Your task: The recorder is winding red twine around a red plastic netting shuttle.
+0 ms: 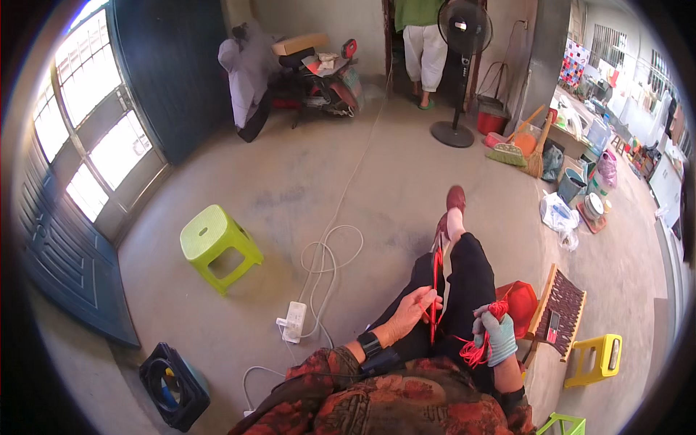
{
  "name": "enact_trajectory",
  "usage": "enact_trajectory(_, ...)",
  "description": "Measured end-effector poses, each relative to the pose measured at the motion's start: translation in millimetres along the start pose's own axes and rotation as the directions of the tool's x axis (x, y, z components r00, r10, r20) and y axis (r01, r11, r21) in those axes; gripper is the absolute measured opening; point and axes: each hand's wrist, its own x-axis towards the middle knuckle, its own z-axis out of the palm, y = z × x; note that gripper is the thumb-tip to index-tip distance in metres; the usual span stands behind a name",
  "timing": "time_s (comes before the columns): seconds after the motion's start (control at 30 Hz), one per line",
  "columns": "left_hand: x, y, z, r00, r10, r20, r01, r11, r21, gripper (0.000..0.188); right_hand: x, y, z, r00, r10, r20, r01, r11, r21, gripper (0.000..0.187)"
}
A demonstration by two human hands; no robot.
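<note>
A plain room of a home, used for living and storage: a bare grey concrete floor (304, 174), a lime-green plastic stool (215, 243), a black pedestal fan (460, 65), a parked red scooter (322, 76) piled with boxes, straw brooms (523, 148) against the wall, and a white power strip (294, 320) with trailing cable.

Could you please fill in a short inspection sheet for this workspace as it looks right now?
Surface: bare concrete floor.
Job's things: red cord stretched taut from the shoe toward the lap; red cord bundle.
Clutter: green stool, yellow stool, brooms.
Grippers: left hand pinches the cord; gloved right hand holds the bundle.
Cables: white power strip with looped cable.
Surroundings: standing fan, a person in the doorway.
</note>
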Motion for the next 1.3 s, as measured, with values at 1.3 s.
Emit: enact_trajectory(1.3, 25.8, 38.3, -16.5, 0.954, -0.208, -0.214, 0.152, 0.956, -0.251, 0.036, 134.2, 1.7, 35.7, 0.994, -0.094, -0.062, 0.019, 0.68, -0.733, 0.047)
